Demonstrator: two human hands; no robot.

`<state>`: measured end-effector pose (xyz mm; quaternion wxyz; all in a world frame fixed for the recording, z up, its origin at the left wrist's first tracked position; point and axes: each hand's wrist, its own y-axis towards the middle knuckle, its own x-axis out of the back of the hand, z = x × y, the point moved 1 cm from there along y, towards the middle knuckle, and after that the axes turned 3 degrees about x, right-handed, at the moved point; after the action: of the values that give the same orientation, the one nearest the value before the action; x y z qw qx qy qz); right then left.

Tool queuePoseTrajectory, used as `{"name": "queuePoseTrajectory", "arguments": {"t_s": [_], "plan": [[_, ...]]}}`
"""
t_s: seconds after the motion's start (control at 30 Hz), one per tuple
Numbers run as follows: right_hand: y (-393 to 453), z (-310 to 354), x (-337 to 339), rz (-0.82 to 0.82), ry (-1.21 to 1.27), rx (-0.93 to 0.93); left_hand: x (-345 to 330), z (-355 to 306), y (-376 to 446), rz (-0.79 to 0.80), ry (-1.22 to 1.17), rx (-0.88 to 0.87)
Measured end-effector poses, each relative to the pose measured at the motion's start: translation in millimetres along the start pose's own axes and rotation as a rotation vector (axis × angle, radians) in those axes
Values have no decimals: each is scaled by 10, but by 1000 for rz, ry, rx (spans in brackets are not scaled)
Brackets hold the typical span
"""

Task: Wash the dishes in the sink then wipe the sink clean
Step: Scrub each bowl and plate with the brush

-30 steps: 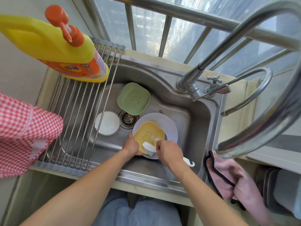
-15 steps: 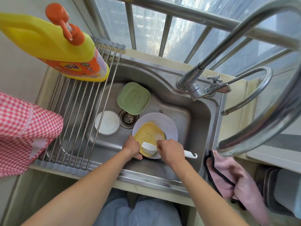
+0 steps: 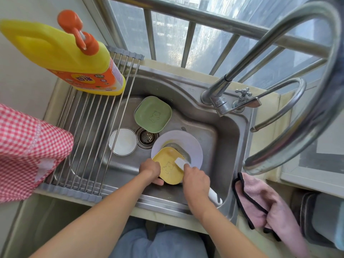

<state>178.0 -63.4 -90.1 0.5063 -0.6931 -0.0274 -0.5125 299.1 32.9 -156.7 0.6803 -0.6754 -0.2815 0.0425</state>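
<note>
A person in jeans [image 3: 158, 244] stands at a steel sink [image 3: 230, 146], both bare forearms reaching into the basin. The left hand [image 3: 150, 169] grips the near-left edge of a yellow dish [image 3: 168, 165], fingers curled under it and thumb over the rim, holding it tilted above a white plate [image 3: 193, 148] that lies on the sink floor. The right hand [image 3: 195, 181] is closed round the white handle of a brush [image 3: 181, 162], whose head rests on the yellow dish's right side while the hooked handle end sticks out behind the wrist toward the sink's near-right corner. A pink cloth [image 3: 264, 205] with dark trim is draped over the counter just right of the sink. Across the sink's left part lies a roll-up rack [image 3: 89, 131] of steel rods; a red checked cloth [image 3: 28, 149] hangs at its left edge. At the middle of the sink floor is the drain [image 3: 148, 136], with a white bowl [image 3: 122, 141] just left of it, partly under the rack, and a green dish [image 3: 152, 114] just beyond it. A yellow soap bottle [image 3: 70, 58] with an orange pump stands on the rack's far end. Two taps [image 3: 223, 101] rise from the sink's far-right rim, their spouts curving forward. Beyond the sink, metal window bars [image 3: 186, 43] front the glass.
</note>
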Motion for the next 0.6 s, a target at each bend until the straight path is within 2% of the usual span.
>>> {"name": "queuePoseTrajectory", "arguments": {"t_s": [0.27,0.47,0.6], "plan": [[183,56,-21,-49,34,175,-11,-12,-85,46,-30,109],[37,-65,-37,-28,-51,103,72,-63,-133,67,-110,80],[126,59,-91,-47,9,117,39,-41,-192,84,45,84]]}}
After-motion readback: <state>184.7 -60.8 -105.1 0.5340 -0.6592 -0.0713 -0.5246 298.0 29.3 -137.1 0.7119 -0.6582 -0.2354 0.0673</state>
